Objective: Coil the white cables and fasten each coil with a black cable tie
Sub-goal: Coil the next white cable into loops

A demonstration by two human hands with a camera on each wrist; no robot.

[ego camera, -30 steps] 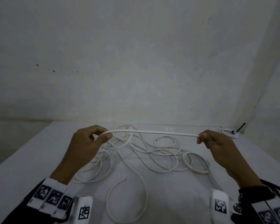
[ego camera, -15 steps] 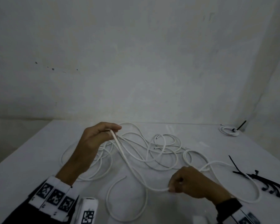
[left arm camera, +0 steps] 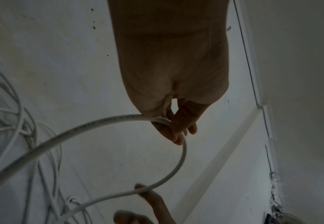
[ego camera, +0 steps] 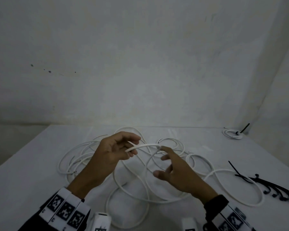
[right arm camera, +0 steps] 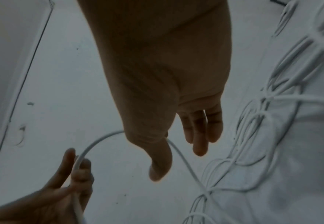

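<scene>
My left hand (ego camera: 132, 147) is raised over the table and pinches a white cable (ego camera: 143, 145) between thumb and fingers. From there the cable arcs right in a loop to the index finger of my right hand (ego camera: 160, 161), whose fingers are straight and spread. The left wrist view shows the cable (left arm camera: 99, 122) curving from the left hand (left arm camera: 172, 128) round to the right fingertip (left arm camera: 143, 189). In the right wrist view the cable (right arm camera: 92, 145) passes behind the right hand (right arm camera: 178, 162). More white cable lies tangled (ego camera: 83, 152) on the table. Black cable ties (ego camera: 277, 189) lie at the right.
A small white coil (ego camera: 232, 133) fastened with a black tie sits at the table's far right corner. The white table (ego camera: 23, 180) meets plain walls at the back and on the right. Loose cable loops spread across its middle and toward the front edge.
My right hand has come up from near the front of the table to the left hand, bending the cable into a loop. Its pinch has loosened into spread fingers. The left hand stayed raised.
</scene>
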